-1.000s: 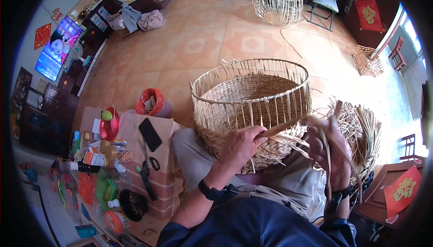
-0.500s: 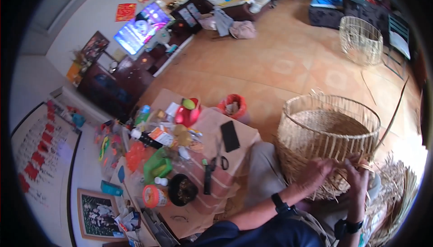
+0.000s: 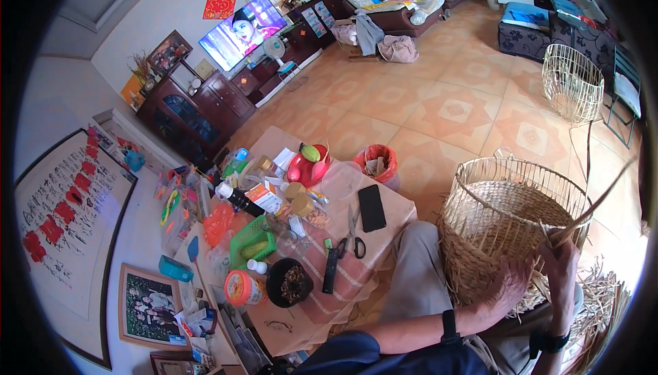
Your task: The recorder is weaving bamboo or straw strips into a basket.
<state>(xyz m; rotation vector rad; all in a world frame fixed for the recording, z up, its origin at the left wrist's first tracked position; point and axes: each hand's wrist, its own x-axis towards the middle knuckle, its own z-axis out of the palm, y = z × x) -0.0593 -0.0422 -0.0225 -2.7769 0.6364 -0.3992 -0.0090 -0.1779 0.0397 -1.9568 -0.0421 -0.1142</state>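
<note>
The right hand (image 3: 560, 257) grips a fibre strip (image 3: 604, 197) slanting far right — basket (image 3: 471, 255) to its far left, left hand's (image 3: 510, 284) hold unclear.

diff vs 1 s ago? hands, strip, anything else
View swung left, so the room sits further right in frame. The strip, earlier stretched between both hands, now runs up and rightward from the right hand. The left hand is now low by the basket; whether it grips anything is unclear. TV image changed. Unchanged: basket by the legs, phone and scissors on the table.
</note>
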